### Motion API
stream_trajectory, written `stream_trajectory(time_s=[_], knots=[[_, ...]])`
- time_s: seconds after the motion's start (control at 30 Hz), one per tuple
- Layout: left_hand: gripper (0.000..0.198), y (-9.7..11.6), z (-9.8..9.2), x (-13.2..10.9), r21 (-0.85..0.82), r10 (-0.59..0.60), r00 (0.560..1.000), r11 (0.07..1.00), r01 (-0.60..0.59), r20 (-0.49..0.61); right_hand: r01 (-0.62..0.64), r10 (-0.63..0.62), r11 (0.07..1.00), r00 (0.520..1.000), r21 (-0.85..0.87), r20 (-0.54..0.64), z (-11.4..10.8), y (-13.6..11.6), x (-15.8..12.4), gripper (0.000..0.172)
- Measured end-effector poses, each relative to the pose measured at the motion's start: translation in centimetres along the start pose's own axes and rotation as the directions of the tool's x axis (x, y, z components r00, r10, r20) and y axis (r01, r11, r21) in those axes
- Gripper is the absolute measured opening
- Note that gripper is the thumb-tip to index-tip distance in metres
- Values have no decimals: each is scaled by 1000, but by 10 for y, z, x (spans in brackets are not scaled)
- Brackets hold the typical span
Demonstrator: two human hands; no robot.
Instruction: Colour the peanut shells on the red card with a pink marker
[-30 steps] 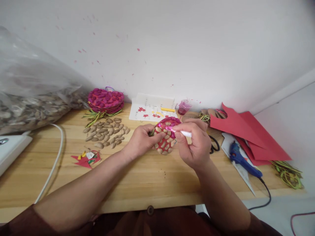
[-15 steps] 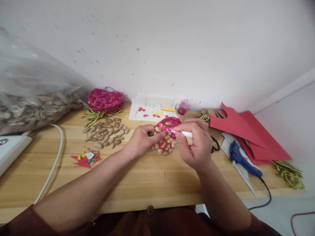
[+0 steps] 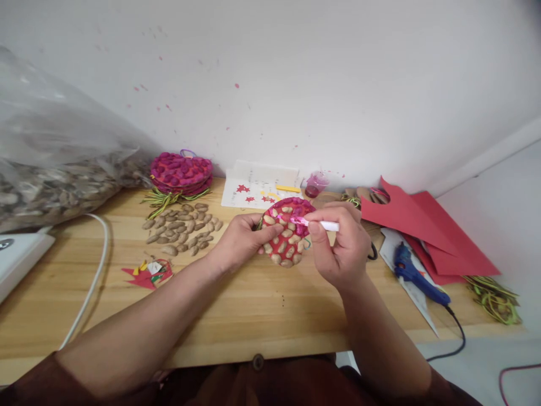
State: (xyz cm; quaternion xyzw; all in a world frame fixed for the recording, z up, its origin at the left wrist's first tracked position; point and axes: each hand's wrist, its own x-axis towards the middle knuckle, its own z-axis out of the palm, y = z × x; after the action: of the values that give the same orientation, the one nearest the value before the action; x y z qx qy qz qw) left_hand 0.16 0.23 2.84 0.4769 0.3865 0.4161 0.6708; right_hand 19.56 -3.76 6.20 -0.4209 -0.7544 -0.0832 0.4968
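Far L of the L hand (image 3: 240,242), a clear bag of peanuts (image 3: 63,175); nearer it, stack of magenta discs (image 3: 181,171), then loose peanuts (image 3: 181,227) on the surface (image 3: 249,321). L hand's clamped on L edge of a red peanut-covered disc (image 3: 282,239), betw. both hands. R hand (image 3: 343,242) pinches a white-handled brush (image 3: 327,225), pink tip at disc's face, contact unclear. R of it: blue glue gun (image 3: 418,279), red paper (image 3: 422,225).

Red peanut-studded disc (image 3: 284,239), far edge magenta, white brush (image 3: 329,225), pink tip over it
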Motion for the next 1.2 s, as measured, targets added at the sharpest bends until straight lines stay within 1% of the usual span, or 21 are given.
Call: stream_trajectory(time_s=[0.07, 0.2, 0.33, 0.43, 0.63, 0.87, 1.03, 1.1, 1.17, 1.2], knots=[[37, 0, 0, 1, -18, -11, 1000, 1000, 11, 6, -11, 11, 1000, 1000, 22, -10, 0, 1, 0, 8], [38, 0, 0, 1, -40, -34, 999, 999, 35, 18, -41, 40, 996, 999, 79, 9, 2, 5, -1, 9], [38, 0, 0, 1, -51, -46, 999, 998, 47, 24, -53, 55, 996, 998, 70, -25, 2, 7, -1, 9], [38, 0, 0, 1, -55, -46, 999, 997, 47, 29, -25, 26, 999, 999, 45, -21, 1, 6, 0, 10], [39, 1, 0, 2, -81, -39, 999, 996, 39, 10, 42, -43, 999, 998, 16, 50, 0, 1, 1, 10], [38, 1, 0, 0, -30, -48, 998, 998, 49, 26, 28, -28, 1000, 999, 15, 23, 0, 2, 1, 12], [37, 1, 0, 2, -90, -33, 999, 995, 31, -18, 12, -15, 999, 997, 49, 70, 0, 2, 1, 9], [36, -1, -1, 4, -109, -30, 999, 994, 27, -32, -26, 22, 996, 999, 82, 41, 1, 5, -1, 8], [34, -4, -3, 6, -116, -35, 999, 993, 31, -37, -114, 124, 983, 991, 143, -58, 0, 10, 0, 10], [32, -5, -4, 7, -111, -44, 998, 993, 39, -44, -174, 194, 971, 974, 165, -113, -2, 14, 2, 12]])
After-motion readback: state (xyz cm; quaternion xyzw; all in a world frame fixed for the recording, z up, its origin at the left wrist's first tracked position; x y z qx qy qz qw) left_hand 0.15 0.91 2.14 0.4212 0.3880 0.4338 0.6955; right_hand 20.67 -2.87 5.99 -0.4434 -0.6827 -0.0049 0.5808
